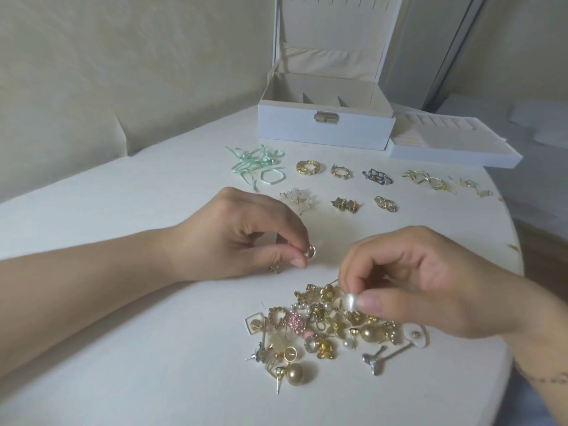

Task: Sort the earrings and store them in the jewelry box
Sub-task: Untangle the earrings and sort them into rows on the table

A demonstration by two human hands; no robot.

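Over a white bench (123, 302), the left hand (233, 238) pinches a small silver earring (94, 252); beside it, the right hand (424, 281) pinches a pearl stud (351, 302) just above the unsorted pile (322, 330). Light, slippery and delicate, such studs are probably best held by bead or post. Beyond both hands waits the open jewelry box (325, 124).

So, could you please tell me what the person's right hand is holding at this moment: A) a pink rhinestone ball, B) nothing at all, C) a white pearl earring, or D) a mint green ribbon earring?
C: the right hand pinches a white pearl earring between thumb and fingertips, just above the unsorted pile.
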